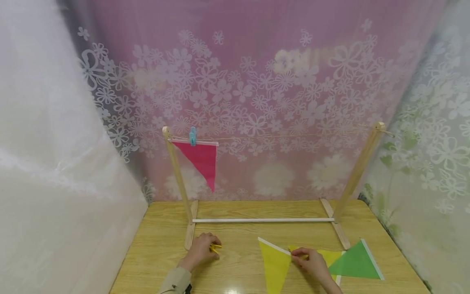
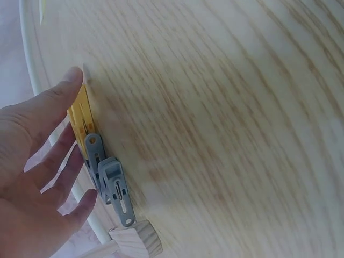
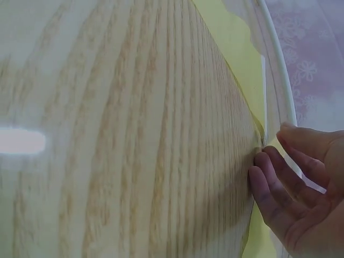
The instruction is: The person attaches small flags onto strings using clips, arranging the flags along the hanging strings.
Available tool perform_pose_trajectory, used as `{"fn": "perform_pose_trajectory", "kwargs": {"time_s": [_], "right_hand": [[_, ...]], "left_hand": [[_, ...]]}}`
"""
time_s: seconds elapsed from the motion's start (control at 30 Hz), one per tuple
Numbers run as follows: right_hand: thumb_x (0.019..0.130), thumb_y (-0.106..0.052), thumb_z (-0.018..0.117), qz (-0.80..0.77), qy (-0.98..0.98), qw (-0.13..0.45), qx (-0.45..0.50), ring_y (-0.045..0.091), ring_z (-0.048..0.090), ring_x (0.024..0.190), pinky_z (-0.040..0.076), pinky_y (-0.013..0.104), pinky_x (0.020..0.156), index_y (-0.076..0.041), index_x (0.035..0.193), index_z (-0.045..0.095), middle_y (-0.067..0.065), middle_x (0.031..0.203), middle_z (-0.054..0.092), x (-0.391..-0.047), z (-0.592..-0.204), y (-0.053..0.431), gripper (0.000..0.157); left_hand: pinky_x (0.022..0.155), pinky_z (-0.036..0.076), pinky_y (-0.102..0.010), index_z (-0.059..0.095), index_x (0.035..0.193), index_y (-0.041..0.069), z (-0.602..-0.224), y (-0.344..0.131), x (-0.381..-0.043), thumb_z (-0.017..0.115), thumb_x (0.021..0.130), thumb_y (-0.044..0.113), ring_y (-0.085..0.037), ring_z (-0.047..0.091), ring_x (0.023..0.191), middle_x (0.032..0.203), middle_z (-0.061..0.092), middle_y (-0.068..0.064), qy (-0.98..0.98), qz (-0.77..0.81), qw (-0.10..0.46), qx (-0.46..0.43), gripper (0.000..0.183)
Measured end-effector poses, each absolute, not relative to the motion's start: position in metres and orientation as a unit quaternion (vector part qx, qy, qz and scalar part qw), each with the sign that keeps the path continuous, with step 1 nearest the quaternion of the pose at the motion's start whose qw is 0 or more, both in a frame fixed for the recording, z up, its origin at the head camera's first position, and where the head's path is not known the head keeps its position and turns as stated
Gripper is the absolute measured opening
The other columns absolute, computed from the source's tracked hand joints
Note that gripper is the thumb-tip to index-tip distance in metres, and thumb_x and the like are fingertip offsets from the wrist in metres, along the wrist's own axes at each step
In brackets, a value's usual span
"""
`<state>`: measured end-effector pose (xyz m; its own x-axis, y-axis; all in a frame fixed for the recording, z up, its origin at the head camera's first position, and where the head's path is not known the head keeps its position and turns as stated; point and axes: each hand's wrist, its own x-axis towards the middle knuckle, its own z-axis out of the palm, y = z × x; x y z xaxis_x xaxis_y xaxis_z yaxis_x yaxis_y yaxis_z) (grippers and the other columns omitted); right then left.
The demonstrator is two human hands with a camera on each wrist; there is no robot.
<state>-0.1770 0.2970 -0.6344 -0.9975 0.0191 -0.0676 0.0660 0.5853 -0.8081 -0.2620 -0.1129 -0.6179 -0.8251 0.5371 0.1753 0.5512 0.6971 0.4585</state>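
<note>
At the table's left side, my left hand pinches a yellow clothespin between thumb and fingers. Grey clothespins lie beside it in the left wrist view, close to a wooden foot. My right hand holds a yellow pennant by one end of its white top strip, thumb against fingertips. Under and behind that hand lies another yellow pennant, partly covered by the hand and by a green pennant.
Behind the hands stands a wooden frame with a left post, a right post and a white rod low between them. From its string hangs a pink pennant, held by a blue clothespin. Flowered curtains surround the table.
</note>
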Motion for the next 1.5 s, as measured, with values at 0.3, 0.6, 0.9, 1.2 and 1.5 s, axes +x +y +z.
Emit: {"fn": "perform_pose_trajectory", "kwargs": {"time_s": [0.3, 0.6, 0.9, 1.2, 1.5], "right_hand": [[0.084, -0.015, 0.083, -0.383, 0.921, -0.030, 0.059, 0.005, 0.057, 0.067, 0.047, 0.025, 0.060, -0.012, 0.098, 0.079, -0.002, 0.091, 0.073, -0.182, -0.634, 0.285, 0.015], [0.081, -0.011, 0.083, -0.320, 0.945, -0.059, 0.039, 0.009, 0.057, 0.071, 0.047, 0.028, 0.062, -0.012, 0.089, 0.077, -0.007, 0.079, 0.064, -0.190, -0.637, 0.276, 0.010], [0.080, -0.012, 0.084, -0.313, 0.946, -0.025, 0.075, 0.011, 0.055, 0.069, 0.046, 0.031, 0.058, -0.012, 0.084, 0.073, -0.006, 0.076, 0.061, -0.192, -0.637, 0.270, 0.012], [0.082, -0.015, 0.084, -0.308, 0.947, 0.015, 0.089, 0.011, 0.057, 0.070, 0.047, 0.031, 0.057, -0.010, 0.089, 0.073, -0.005, 0.079, 0.061, -0.195, -0.633, 0.266, 0.014], [0.085, -0.011, 0.081, -0.283, 0.955, 0.017, 0.082, 0.012, 0.055, 0.069, 0.047, 0.029, 0.056, -0.010, 0.087, 0.071, -0.003, 0.079, 0.058, -0.195, -0.633, 0.262, 0.011]], "left_hand": [[0.075, 0.051, -0.050, 0.076, 0.098, 0.018, -0.619, -0.109, -0.263, 0.093, 0.071, 0.020, -0.019, 0.060, 0.085, 0.094, 0.066, 0.002, -0.930, -0.229, 0.014, -0.288, 0.033], [0.074, 0.051, -0.047, 0.075, 0.096, 0.020, -0.618, -0.106, -0.264, 0.095, 0.069, 0.023, -0.019, 0.060, 0.083, 0.091, 0.065, 0.003, -0.935, -0.209, 0.020, -0.285, 0.034], [0.073, 0.052, -0.047, 0.076, 0.094, 0.019, -0.619, -0.104, -0.264, 0.093, 0.069, 0.025, -0.017, 0.060, 0.080, 0.088, 0.065, 0.003, -0.936, -0.214, 0.037, -0.276, 0.030], [0.074, 0.050, -0.047, 0.075, 0.094, 0.018, -0.615, -0.101, -0.263, 0.094, 0.067, 0.023, -0.015, 0.060, 0.080, 0.088, 0.065, 0.003, -0.938, -0.212, 0.024, -0.273, 0.033], [0.073, 0.051, -0.047, 0.074, 0.092, 0.021, -0.619, -0.101, -0.266, 0.093, 0.068, 0.025, -0.015, 0.060, 0.079, 0.087, 0.064, 0.005, -0.941, -0.202, 0.024, -0.269, 0.032]]}}
